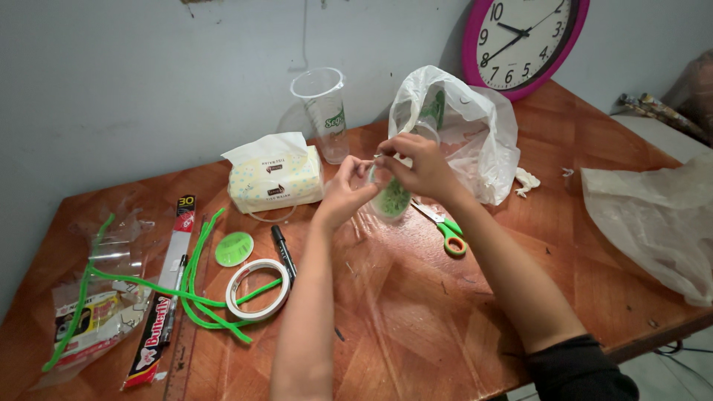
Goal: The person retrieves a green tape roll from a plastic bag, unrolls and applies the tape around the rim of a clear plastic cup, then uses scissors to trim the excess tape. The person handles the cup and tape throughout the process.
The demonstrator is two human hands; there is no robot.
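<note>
Tape roll (257, 289) nearest, both hands' fingers pinched on clear cup (391, 194), scissors (445, 230) beside, plastic bag (468, 134) behind.

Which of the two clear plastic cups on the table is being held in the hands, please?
The clear cup with green inside, held between the left hand and right hand. The other cup stands untouched near the wall.

Both forearms are bare to the elbow; the right arm (512, 275) wears a dark, black sleeve pushed up near the elbow. No rings or watch show.
</note>
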